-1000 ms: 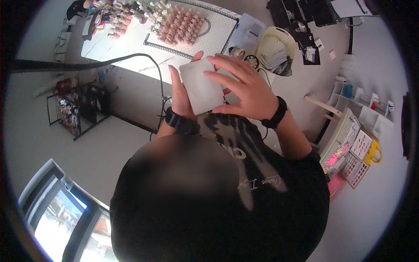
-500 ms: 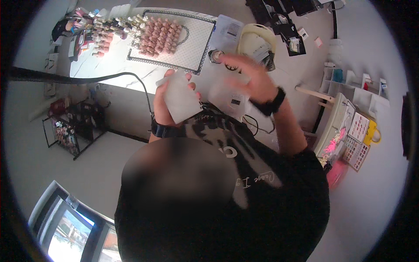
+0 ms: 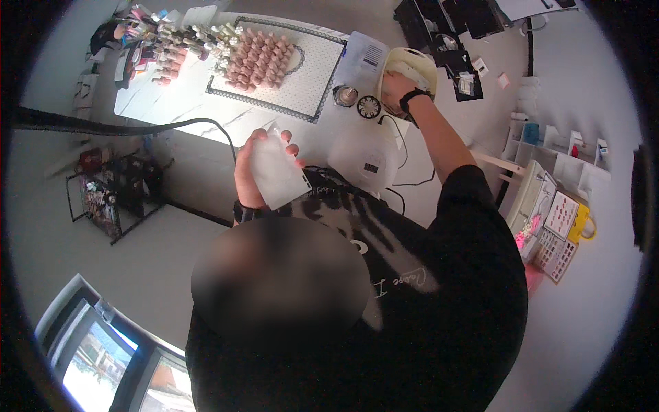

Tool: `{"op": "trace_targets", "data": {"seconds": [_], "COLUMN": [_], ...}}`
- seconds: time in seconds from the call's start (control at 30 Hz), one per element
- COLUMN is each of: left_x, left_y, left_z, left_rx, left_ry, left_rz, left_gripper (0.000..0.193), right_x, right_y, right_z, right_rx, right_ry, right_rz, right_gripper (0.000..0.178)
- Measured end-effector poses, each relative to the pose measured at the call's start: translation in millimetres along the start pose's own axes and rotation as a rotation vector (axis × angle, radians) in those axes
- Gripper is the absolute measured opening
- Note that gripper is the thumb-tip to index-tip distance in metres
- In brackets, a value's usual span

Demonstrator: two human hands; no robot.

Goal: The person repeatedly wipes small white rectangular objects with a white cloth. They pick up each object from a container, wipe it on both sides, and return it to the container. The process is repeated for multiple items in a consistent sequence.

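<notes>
A white pouch is held up in the left hand while the right hand is stretched to a pale basket across the table.

The white table (image 3: 206,117) is seen from above, with a dotted mat (image 3: 309,65) of pink pieces laid on it. A white domed lamp (image 3: 364,158) is set near the table's edge. The basket (image 3: 412,58) is placed beyond it, and two small round jars (image 3: 357,101) are set just beside it. The flat white pouch (image 3: 274,172) is gripped by the curled fingers of the left hand (image 3: 248,172), in front of the chest. The right hand (image 3: 397,88) is laid at the basket's rim; its finger state cannot be told.
</notes>
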State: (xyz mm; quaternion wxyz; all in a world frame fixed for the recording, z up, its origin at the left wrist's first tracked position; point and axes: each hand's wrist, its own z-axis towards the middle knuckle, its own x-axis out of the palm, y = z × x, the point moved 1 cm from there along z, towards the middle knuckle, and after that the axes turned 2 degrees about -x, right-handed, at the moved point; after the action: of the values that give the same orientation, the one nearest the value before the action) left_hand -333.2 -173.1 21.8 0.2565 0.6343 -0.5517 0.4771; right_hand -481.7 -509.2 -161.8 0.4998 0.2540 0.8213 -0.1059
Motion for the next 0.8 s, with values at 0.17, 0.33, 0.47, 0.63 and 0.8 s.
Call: {"op": "trace_targets", "data": {"seconds": [0.17, 0.33, 0.47, 0.63, 0.8], "left_x": [6.2, 9.1, 11.5, 10.3, 10.9], "left_y": [1.1, 6.1, 6.2, -0.7, -4.3], "left_z": [0.6, -0.5, -1.5, -3.9, -6.1], "left_rx": [-0.022, -0.047, -0.073, -0.084, -0.09], "left_ry": [-0.018, -0.022, -0.007, -0.001, -0.03], "left_rz": [0.101, 0.148, 0.191, 0.243, 0.264], "left_gripper": [0.024, 0.028, 0.026, 0.029, 0.032], "right_x": [34.0, 19.6, 0.7, -64.5, -119.2], "right_y": [-24.2, -25.5, -25.5, 0.2, 79.1], "right_z": [17.9, -5.5, -22.3, -74.8, -141.9], "right_rx": [0.067, 0.044, 0.013, -0.061, -0.017], "right_ry": [0.015, -0.113, -0.252, -0.774, -0.713], "right_rz": [-0.033, 0.03, 0.089, 0.945, 1.655], "right_gripper": [0.042, 0.036, 0.037, 0.036, 0.033]}}
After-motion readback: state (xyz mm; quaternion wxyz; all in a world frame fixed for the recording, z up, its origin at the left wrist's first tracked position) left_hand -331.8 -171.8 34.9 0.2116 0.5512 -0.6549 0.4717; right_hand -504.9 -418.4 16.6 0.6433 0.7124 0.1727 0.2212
